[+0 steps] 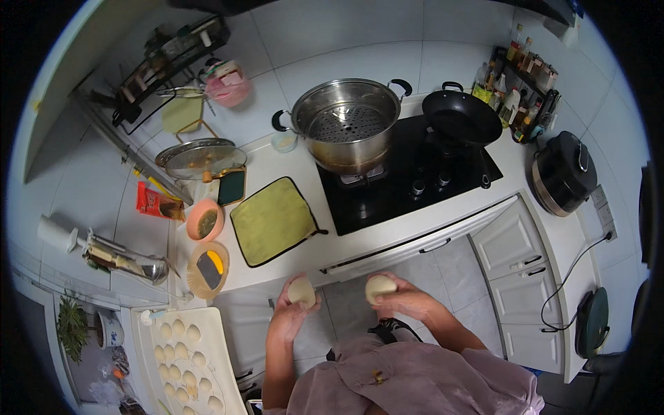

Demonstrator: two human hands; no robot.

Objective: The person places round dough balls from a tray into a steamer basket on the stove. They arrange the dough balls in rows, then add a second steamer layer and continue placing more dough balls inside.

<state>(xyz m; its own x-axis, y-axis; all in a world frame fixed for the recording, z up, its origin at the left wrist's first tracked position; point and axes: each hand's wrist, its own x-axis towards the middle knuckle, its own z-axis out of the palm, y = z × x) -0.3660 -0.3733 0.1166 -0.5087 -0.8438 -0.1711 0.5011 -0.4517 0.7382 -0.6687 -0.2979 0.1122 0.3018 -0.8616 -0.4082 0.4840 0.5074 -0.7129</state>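
In my left hand [291,310] is a round piece of pale dough [302,291], gripped between thumb and fingers. My right hand [407,300] holds a second dough ball [380,288] in the same way. Both hands are in front of my body, apart from each other, over the floor before the counter. On a pale board [220,358] at the lower left lie several more dough balls [181,350] in rows. Beyond my hands a large steel steamer pot [346,150] stands on the hob, uncovered, with a perforated steamer tray [343,123] inside.
A green cloth [275,220] lies on the counter left of the black hob [394,202]. Near it are a pink bowl [193,220] and a dough scraper [210,270] on round paper. A black wok [461,116] sits at the back right, with a black electric cooker [564,171] beyond.
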